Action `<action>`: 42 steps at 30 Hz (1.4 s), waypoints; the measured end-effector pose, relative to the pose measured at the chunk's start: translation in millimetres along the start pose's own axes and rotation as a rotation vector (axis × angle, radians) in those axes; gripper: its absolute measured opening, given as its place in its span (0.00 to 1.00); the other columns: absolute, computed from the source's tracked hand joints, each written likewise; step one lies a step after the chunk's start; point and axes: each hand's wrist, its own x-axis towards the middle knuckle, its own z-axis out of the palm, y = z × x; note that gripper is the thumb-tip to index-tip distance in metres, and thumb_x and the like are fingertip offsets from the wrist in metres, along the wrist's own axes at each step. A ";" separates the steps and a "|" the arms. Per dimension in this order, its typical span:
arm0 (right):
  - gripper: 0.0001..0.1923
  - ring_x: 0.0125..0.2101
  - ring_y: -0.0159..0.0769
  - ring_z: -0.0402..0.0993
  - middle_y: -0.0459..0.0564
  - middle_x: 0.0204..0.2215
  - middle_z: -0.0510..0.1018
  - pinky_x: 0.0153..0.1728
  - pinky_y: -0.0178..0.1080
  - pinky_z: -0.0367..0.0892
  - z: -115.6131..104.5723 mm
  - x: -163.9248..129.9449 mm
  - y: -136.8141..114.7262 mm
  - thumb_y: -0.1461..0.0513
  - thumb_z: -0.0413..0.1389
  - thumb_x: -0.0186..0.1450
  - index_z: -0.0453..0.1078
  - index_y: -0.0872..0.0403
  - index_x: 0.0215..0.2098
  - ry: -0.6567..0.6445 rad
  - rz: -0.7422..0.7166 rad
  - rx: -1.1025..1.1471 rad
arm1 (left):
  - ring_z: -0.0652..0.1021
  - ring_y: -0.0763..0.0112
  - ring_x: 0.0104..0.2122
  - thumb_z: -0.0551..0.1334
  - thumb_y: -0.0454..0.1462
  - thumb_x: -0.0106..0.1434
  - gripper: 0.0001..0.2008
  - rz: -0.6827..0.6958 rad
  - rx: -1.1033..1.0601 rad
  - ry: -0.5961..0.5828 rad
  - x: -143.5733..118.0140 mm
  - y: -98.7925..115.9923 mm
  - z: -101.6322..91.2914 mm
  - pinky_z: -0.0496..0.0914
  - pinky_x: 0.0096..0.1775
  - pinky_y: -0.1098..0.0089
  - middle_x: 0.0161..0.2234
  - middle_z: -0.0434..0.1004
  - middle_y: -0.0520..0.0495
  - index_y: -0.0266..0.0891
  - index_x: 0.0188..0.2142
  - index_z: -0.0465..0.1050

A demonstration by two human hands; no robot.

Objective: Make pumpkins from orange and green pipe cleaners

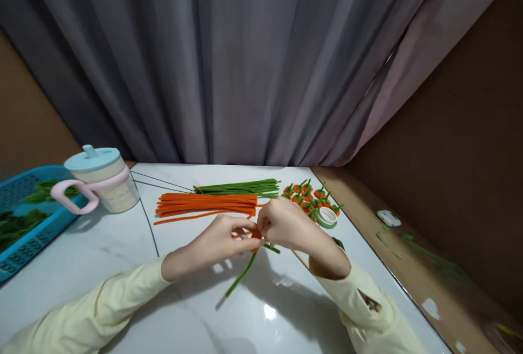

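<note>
My left hand (220, 239) and my right hand (286, 224) meet over the white marble table (122, 256), both pinching a small orange pipe-cleaner piece (255, 234). A green pipe-cleaner stem (242, 276) hangs from it toward me. Just beyond my hands lies a bundle of orange pipe cleaners (208, 203), and behind it a bundle of green pipe cleaners (241, 187). Several finished small orange pieces with green stems (306, 193) are heaped at the right.
A roll of green tape (327, 217) lies beside the finished pieces. A lidded cup with a pink handle (100, 179) stands at the left, next to a blue basket (24, 234) holding green material. A grey curtain (229, 60) hangs behind the table.
</note>
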 end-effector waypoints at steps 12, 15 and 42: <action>0.05 0.12 0.28 0.69 0.42 0.12 0.73 0.17 0.27 0.66 47.2 17.9 51.5 0.72 0.54 0.48 0.71 0.59 0.20 -0.529 0.313 0.638 | 0.80 0.68 0.31 0.67 0.46 0.55 0.16 -0.315 -0.596 -0.115 -7.7 -57.8 33.3 0.75 0.39 0.66 0.30 0.77 0.46 0.33 0.31 0.70; 0.05 0.13 0.27 0.69 0.42 0.13 0.73 0.17 0.27 0.66 53.9 17.2 60.2 0.71 0.54 0.48 0.71 0.59 0.22 -0.542 0.341 0.737 | 0.80 0.68 0.31 0.68 0.45 0.55 0.16 -0.341 -0.656 -0.124 -8.3 -60.3 32.1 0.75 0.40 0.66 0.29 0.77 0.47 0.33 0.31 0.71; 0.13 0.13 0.24 0.64 0.39 0.14 0.70 0.13 0.26 0.62 73.1 -24.7 53.0 0.57 0.61 0.59 0.63 0.56 0.27 -0.017 0.218 0.919 | 0.74 0.75 0.30 0.69 0.40 0.55 0.12 -0.470 -1.081 -0.220 -5.9 -67.4 32.9 0.74 0.40 0.66 0.35 0.74 0.47 0.34 0.36 0.75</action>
